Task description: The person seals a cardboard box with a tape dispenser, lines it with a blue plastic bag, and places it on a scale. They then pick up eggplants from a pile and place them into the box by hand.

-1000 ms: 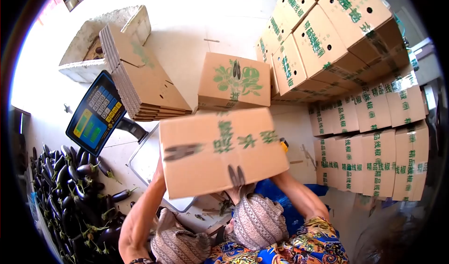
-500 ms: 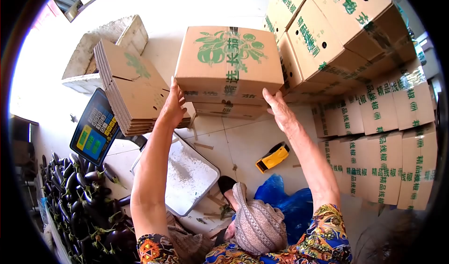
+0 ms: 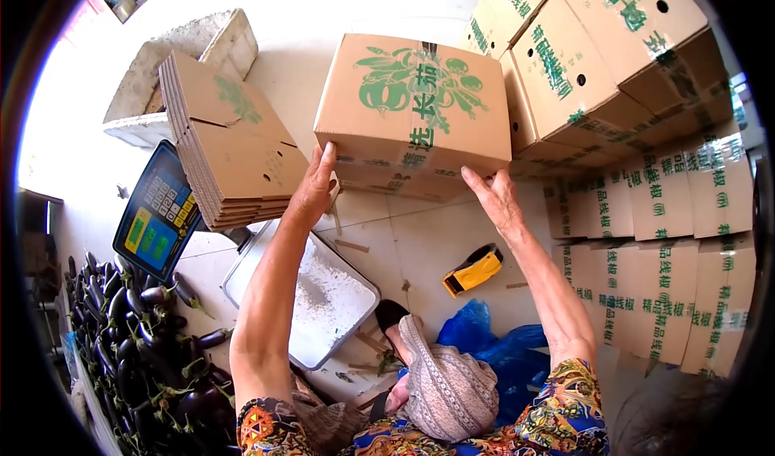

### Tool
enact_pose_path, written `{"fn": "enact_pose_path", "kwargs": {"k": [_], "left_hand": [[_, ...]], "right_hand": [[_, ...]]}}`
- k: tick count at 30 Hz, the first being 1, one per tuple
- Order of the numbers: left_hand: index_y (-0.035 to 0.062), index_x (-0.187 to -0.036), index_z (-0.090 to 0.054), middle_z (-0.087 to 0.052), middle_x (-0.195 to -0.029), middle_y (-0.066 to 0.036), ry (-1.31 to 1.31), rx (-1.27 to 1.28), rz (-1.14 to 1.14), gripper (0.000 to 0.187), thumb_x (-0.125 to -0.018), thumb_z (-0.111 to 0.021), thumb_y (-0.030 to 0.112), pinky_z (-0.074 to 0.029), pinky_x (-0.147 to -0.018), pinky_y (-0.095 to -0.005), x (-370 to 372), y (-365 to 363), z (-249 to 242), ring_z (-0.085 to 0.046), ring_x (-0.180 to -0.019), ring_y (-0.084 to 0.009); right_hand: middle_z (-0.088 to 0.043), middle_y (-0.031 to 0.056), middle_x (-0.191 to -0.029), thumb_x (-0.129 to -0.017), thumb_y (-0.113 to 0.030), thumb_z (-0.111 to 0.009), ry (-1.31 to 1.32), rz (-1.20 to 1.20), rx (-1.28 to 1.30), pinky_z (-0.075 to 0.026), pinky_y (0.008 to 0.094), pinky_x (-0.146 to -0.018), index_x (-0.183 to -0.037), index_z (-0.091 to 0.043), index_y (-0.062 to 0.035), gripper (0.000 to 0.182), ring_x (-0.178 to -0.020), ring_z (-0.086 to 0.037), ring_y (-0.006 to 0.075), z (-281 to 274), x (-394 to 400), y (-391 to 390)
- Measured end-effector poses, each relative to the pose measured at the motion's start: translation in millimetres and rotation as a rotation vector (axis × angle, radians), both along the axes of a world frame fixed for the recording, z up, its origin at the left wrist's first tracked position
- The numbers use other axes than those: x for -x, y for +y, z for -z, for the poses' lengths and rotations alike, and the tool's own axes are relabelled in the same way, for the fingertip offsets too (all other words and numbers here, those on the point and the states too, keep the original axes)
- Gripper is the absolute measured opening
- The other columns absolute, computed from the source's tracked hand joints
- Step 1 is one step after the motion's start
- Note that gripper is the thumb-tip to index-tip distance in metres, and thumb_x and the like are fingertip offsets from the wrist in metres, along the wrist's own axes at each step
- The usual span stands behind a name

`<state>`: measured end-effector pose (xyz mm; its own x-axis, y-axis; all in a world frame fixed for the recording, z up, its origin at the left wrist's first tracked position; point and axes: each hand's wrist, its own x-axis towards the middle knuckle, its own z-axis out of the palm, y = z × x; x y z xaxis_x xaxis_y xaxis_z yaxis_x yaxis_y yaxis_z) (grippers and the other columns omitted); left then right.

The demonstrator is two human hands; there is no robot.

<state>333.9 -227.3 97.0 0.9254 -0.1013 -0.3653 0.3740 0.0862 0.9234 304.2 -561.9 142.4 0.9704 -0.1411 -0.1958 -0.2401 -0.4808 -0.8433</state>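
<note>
A closed cardboard box (image 3: 412, 101) with green vegetable print is in front of me, with taped seams, beside the stacked boxes. My left hand (image 3: 316, 183) is at its near left corner, thumb up against the near side. My right hand (image 3: 494, 194) touches the near right corner, its thumb on the near side. The other fingers of both hands are partly hidden at the lower edge. Part of another box seems to show below this one, but I cannot tell clearly.
Printed boxes (image 3: 565, 69) are stacked on the right. Folded cardboard (image 3: 234, 145) leans beside a scale display (image 3: 157, 218) and its metal platform (image 3: 323, 303). Eggplants (image 3: 145, 351) lie at lower left. A yellow tape dispenser (image 3: 473, 270), blue plastic (image 3: 492, 343) and a foam crate (image 3: 230, 44) are around.
The box sits slightly farther right and higher in view, with less showing beneath it. Both hands have stayed at its near corners, and the surrounding view has shifted slightly.
</note>
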Motion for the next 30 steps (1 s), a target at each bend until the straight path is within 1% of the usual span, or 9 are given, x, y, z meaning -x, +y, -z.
{"fn": "enact_pose_path", "kwargs": {"k": [6,8,10,12,16,18,24,28,30], "left_hand": [[0.0122,-0.157,-0.014,-0.026,-0.157,-0.013,-0.151,-0.025,0.121,0.082,-0.097,-0.05,0.055,-0.032,-0.11,-0.0469,37,-19,2,-0.026,-0.144,-0.029],[0.0083,-0.157,-0.009,-0.03,-0.156,-0.018,-0.23,-0.039,0.163,0.088,-0.096,-0.056,0.052,-0.03,-0.113,-0.0465,81,-31,19,-0.031,-0.143,-0.0314],[-0.0001,-0.148,-0.036,-0.04,-0.15,-0.021,-0.091,-0.255,0.411,0.07,-0.098,-0.056,0.045,-0.032,-0.113,-0.0435,120,-25,-2,-0.041,-0.137,-0.0321],[-0.0046,-0.139,-0.048,-0.045,-0.145,-0.02,-0.131,-0.252,0.112,0.06,-0.1,-0.056,0.04,-0.035,-0.111,-0.0417,130,-21,-16,-0.043,-0.135,-0.0298],[-0.0018,-0.145,-0.038,-0.046,-0.14,-0.027,-0.613,-0.591,-0.334,0.064,-0.098,-0.057,0.037,-0.035,-0.111,-0.0439,18,9,-79,-0.044,-0.132,-0.0379],[-0.0014,-0.147,-0.035,-0.041,-0.144,-0.029,-0.764,-0.685,-0.266,0.069,-0.096,-0.058,0.04,-0.032,-0.113,-0.0455,-43,5,-73,-0.041,-0.134,-0.0405],[0.0059,-0.143,-0.041,-0.048,-0.131,-0.025,-0.396,-0.349,-0.061,0.074,-0.086,-0.07,0.044,-0.035,-0.112,-0.0456,-97,-3,-68,-0.043,-0.131,-0.0403],[0.0058,-0.131,-0.049,-0.05,-0.109,-0.023,-0.546,-0.804,-0.155,0.063,-0.082,-0.075,0.035,-0.045,-0.089,-0.0466,-43,13,-59,-0.052,-0.099,-0.0381],[0.0008,-0.122,-0.05,-0.05,-0.104,-0.021,-1.045,-1.351,-0.108,0.055,-0.083,-0.074,0.031,-0.043,-0.083,-0.0464,15,15,-25,-0.049,-0.09,-0.0373]], "right_hand": [[-0.045,0.0173,-0.145,-0.077,-0.041,-0.082,-0.134,-0.024,-0.427,-0.035,0.0412,-0.112,-0.147,-0.029,0.0015,0.097,-0.136,-0.041,0.0268,-10,-11,-8],[-0.026,0.019,-0.157,-0.077,-0.035,-0.085,-0.109,0.021,-0.628,-0.018,0.0389,-0.12,-0.155,-0.009,-0.0013,0.114,-0.146,-0.024,0.0278,7,-28,-28],[-0.03,0.0189,-0.156,-0.074,-0.032,-0.087,-0.137,0.262,-0.557,-0.02,0.0412,-0.12,-0.154,-0.011,0.0013,0.115,-0.144,-0.027,0.0288,7,-15,-2],[-0.012,0.0219,-0.162,-0.083,-0.043,-0.078,-0.051,0.175,-0.528,-0.012,0.0458,-0.122,-0.156,-0.008,0.0004,0.11,-0.151,-0.01,0.0322,-5,14,27],[-0.022,0.0134,-0.16,-0.095,-0.055,-0.058,-0.078,0.189,-0.652,-0.022,0.0453,-0.116,-0.156,-0.019,-0.0055,0.088,-0.146,-0.022,0.0284,5,19,29],[-0.022,0.0105,-0.16,-0.095,-0.059,-0.054,-0.082,0.198,-0.693,-0.024,0.0459,-0.115,-0.157,-0.019,-0.0087,0.087,-0.144,-0.025,0.0276,-1,10,31],[-0.014,0.014,-0.163,-0.093,-0.065,-0.051,-0.054,0.194,-0.744,-0.019,0.0529,-0.117,-0.158,-0.01,-0.0063,0.097,-0.15,-0.014,0.0282,0,20,49],[-0.034,0.0059,-0.156,-0.1,-0.052,-0.049,-0.132,0.067,-0.838,-0.025,0.0408,-0.116,-0.156,-0.026,-0.0102,0.073,-0.141,-0.033,0.0209,0,1,38],[-0.03,0.0112,-0.159,-0.101,-0.054,-0.045,-0.171,-0.01,-0.699,-0.016,0.037,-0.12,-0.154,-0.027,-0.0031,0.076,-0.146,-0.025,0.0215,2,-30,31]]}}
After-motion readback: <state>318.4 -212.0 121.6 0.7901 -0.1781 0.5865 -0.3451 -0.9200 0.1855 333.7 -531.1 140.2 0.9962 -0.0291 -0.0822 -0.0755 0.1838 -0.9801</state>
